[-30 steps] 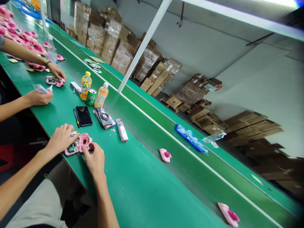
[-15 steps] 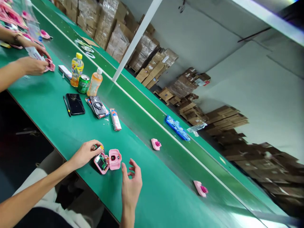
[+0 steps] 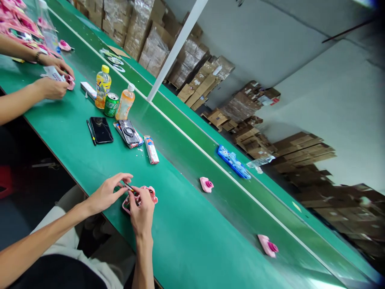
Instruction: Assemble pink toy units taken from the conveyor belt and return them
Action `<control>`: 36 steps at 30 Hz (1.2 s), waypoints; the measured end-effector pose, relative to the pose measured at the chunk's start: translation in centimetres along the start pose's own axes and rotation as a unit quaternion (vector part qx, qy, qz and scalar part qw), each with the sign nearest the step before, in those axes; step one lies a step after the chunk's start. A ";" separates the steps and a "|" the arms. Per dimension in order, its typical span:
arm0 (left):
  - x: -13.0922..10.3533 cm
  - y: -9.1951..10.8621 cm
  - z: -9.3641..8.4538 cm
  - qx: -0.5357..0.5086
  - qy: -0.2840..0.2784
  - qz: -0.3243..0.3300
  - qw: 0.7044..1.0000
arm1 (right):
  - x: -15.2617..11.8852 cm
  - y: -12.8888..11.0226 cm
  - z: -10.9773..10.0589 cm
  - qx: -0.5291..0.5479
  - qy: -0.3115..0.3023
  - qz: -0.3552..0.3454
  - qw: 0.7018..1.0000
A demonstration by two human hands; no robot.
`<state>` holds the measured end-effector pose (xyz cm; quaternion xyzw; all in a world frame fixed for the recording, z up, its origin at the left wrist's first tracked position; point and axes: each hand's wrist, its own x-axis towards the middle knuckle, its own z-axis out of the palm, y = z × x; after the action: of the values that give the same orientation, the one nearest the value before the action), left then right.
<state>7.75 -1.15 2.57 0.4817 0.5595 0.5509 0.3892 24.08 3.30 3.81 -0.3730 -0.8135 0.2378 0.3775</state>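
Note:
An opened pink toy camera (image 3: pixel 125 205) lies on the green table near its front edge, its two shell halves side by side. My right hand covers most of its inside; a bit of the circuit board shows. Just above it, my left hand (image 3: pixel 110 193) pinches one end of a small dark flat piece with a yellow end (image 3: pixel 128 187), which looks like a battery. My right hand (image 3: pixel 142 210) has its thumb and fingers closed at the other end of this piece, over the casing. The fingers hide how it joins the toy.
Two drink bottles (image 3: pixel 103 86) and a green can (image 3: pixel 111 105) stand beyond a phone (image 3: pixel 102 130), a pen and small boxes (image 3: pixel 151 150). Pink camera parts (image 3: pixel 207 184) and a blue tray (image 3: pixel 233 162) lie to the right. A co-worker's hands (image 3: pixel 55 82) work at left.
My right hand, earlier open beside the pink toy, has moved left over it and closed at the small battery. My left hand still holds its piece. The view has shifted slightly.

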 end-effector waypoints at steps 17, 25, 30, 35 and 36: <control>-0.6 -0.8 1.5 -0.102 -0.074 -0.075 0.989 | 1.7 1.0 0.1 -0.036 -0.011 -0.058 0.998; -0.6 -0.3 1.7 -0.122 -0.073 -0.091 0.986 | 2.0 0.7 0.2 -0.033 -0.021 -0.027 0.999; -0.8 -0.1 1.6 -0.108 -0.083 -0.079 0.988 | 1.9 0.5 0.0 -0.048 -0.020 -0.030 0.998; -0.6 0.1 1.5 -0.105 -0.078 -0.077 0.988 | 1.9 0.4 -0.2 -0.074 -0.046 -0.072 0.994; -0.6 0.2 1.5 -0.105 -0.077 -0.077 0.988 | 1.9 0.3 -0.2 -0.081 -0.052 -0.078 0.992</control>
<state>9.36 -1.35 2.57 0.4347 0.5023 0.5358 0.5212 23.57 5.04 4.55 -0.3249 -0.8753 0.1596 0.3205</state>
